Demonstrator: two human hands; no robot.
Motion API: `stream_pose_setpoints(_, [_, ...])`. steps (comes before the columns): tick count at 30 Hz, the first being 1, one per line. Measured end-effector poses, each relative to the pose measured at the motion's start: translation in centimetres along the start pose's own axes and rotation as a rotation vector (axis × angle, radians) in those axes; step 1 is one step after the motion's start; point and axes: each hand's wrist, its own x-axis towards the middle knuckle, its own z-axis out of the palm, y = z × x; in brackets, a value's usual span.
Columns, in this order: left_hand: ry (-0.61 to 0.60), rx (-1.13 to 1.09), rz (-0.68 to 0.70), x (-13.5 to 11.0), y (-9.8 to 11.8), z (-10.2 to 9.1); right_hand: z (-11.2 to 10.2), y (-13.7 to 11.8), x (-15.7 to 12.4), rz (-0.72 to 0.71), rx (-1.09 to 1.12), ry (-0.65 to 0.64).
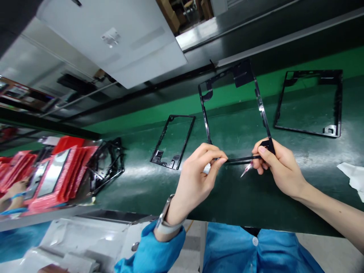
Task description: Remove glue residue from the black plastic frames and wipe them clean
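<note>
I hold a thin black rectangular plastic frame (260,106) upright over the green conveyor belt (227,189). My left hand (196,178) pinches the frame's bottom edge near its left corner, with a small pale piece of film between the fingers. My right hand (277,167) grips the bottom right corner, thumb on top, and a small reddish-white tab (246,170) hangs below its fingers. Both hands are closed on the frame.
Two more black frames lie flat on the belt, one at the left (173,142) and one at the far right (311,102). A stack of frames (109,163) and red packets (59,170) sit at the left. A white cloth (354,176) lies at the right edge.
</note>
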Motion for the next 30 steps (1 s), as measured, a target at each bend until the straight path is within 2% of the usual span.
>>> stream_pose_setpoints(3, [0.022, 0.207, 0.080, -0.7, -0.4, -0.4, -0.1, -0.1, 0.0, -0.002, 0.016, 0.005])
stream_pose_setpoints(7, [-0.009, 0.322, 0.165, -1.8, -0.8, -0.9, -0.3, -0.1, -0.1, 0.011, 0.009, 0.017])
stream_pose_setpoints(12, [-0.104, 0.359, 0.147, -2.5, -0.7, -2.1, -0.5, -0.2, 0.1, 0.033, -0.003, 0.021])
stream_pose_setpoints(15, [-0.081, 0.428, 0.086, -2.5, -0.6, -3.1, -0.5, -0.1, 0.2, 0.042, -0.001, 0.031])
stream_pose_setpoints(17, [-0.100, 0.331, 0.036, -2.3, -0.4, -3.7, -0.5, -0.1, 0.1, 0.057, -0.002, 0.048])
stream_pose_setpoints(19, [-0.172, 0.083, -0.016, -2.0, 0.0, -3.9, -0.6, 0.0, 0.0, 0.073, -0.012, 0.057])
stream_pose_setpoints(21, [-0.217, -0.218, -0.063, -1.6, 0.6, -3.5, -0.6, 0.1, -0.1, 0.085, -0.023, 0.053])
stream_pose_setpoints(24, [-0.160, -0.555, -0.096, -0.9, 1.2, -1.8, -0.8, 0.2, -0.2, 0.090, -0.035, 0.042])
stream_pose_setpoints(26, [-0.135, -0.590, -0.134, -0.6, 1.2, -0.8, -0.9, 0.3, -0.2, 0.093, -0.035, 0.035])
stream_pose_setpoints(30, [-0.038, -0.325, -0.219, -0.8, 0.4, -0.4, -1.1, 0.4, -0.4, 0.110, -0.030, 0.021])
